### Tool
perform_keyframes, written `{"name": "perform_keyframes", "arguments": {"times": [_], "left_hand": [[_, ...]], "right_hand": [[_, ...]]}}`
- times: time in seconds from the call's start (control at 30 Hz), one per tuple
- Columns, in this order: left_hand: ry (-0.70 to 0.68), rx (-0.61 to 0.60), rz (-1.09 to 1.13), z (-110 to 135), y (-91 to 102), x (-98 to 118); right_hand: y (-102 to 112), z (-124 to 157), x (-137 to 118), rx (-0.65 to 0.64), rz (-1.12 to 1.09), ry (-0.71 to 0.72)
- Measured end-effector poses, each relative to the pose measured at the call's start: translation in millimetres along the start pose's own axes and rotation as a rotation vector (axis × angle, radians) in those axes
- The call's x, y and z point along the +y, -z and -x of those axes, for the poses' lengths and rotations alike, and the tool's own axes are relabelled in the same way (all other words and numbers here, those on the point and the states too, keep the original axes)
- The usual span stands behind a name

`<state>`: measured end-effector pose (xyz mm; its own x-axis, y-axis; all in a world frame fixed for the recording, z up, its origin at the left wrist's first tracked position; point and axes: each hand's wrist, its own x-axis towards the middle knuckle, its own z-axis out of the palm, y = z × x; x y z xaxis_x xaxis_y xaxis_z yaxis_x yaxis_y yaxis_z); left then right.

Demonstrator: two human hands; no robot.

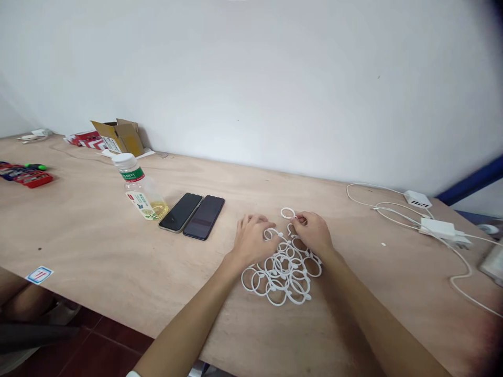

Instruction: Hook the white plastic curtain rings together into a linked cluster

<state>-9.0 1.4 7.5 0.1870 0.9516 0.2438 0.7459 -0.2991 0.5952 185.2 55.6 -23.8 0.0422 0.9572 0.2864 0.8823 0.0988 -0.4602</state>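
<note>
A loose pile of white plastic rings (286, 266) with small tabs lies on the wooden table in front of me. My right hand (314, 231) pinches one white ring (288, 213) by its tab at the far side of the pile. At the pile's upper left, my left hand (256, 238) curves over the rings, its fingers somewhat spread. Its fingertips are beside a ring (269, 234), and whether they touch it I cannot tell. Part of the pile is hidden behind both hands.
Two phones (181, 212) lie left of my hands, beside a clear bottle (139, 188) with a white cap. Charger cables and a white adapter (438, 229) are on the right. An open cardboard box (128, 139) stands against the wall. A red tool case (37, 178) sits far left.
</note>
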Motion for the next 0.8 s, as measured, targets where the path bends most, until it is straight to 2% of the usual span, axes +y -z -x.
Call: {"name": "perform_keyframes", "arguments": {"times": [0.07,0.13,0.2,0.27,0.37,0.43,0.53,0.6,0.67,0.73,0.8], "left_hand": [[0.064,0.147,-0.097,-5.4,6.0,-10.6],[0.188,0.3,-0.24,-10.4,14.0,-25.9],[0.302,0.328,-0.337,-13.6,21.4,-43.2],[0.348,0.274,-0.369,-14.5,26.3,-57.4],[0.343,0.242,-0.371,-13.9,27.7,-63.5],[0.3,0.322,-0.337,-13.7,25.4,-55.9],[0.121,0.439,-0.112,-12.7,16.9,-33.7],[-0.027,0.412,0.142,-9.9,8.3,-17.7],[-0.144,0.306,0.317,-4.8,-0.9,-4.1],[-0.197,0.159,0.395,1.2,-8.7,5.8],[-0.177,0.064,0.439,6.4,-13.8,12.3]], "right_hand": [[5.7,9.5,1.6,0.067,-0.072,0.023],[11.8,20.0,1.6,0.121,-0.144,0.051],[17.6,30.3,-0.8,0.153,-0.204,0.063],[23.0,38.7,-5.3,0.171,-0.245,0.064],[31.4,46.5,-12.8,0.193,-0.292,0.055],[36.9,49.1,-15.5,0.204,-0.333,0.041],[42.1,51.4,-13.8,0.175,-0.414,0.028],[42.8,52.6,-10.3,0.125,-0.469,0.033],[42.4,53.8,-7.4,0.071,-0.531,0.036],[42.3,54.6,-6.4,0.021,-0.608,0.03],[43.4,54.9,-7.0,-0.018,-0.686,0.018]]}}
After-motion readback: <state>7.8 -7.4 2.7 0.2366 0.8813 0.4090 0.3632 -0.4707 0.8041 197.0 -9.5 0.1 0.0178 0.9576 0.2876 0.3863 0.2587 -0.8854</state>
